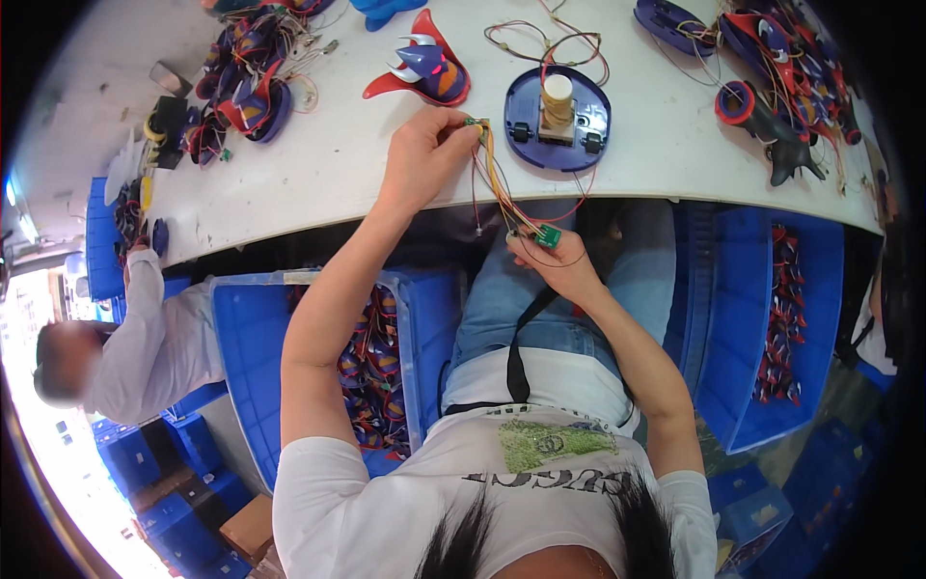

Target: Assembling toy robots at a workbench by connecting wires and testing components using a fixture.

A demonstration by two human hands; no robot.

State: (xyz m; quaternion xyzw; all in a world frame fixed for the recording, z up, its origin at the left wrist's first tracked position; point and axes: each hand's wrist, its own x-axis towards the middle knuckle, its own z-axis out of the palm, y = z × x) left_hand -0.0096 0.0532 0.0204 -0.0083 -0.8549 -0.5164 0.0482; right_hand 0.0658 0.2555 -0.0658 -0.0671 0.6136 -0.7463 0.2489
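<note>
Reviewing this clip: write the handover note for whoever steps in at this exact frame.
Left hand: pinching the upper end of the wire bundle at the table edge.
Right hand: holding the small green circuit board at the bundle's lower end, over the lap.
Round blue base with its cream cylinder sits on the table just right of the left hand; a thin red wire runs from it toward the board.
Done: board and wires in hand. Left: board not yet in the base.

Glossy blue plastic base (558, 121) on a matt white table (367, 164) — thin plastic-coated wires (497, 183), small green circuit board (548, 235), smooth blue plastic bins (246, 357).
</note>
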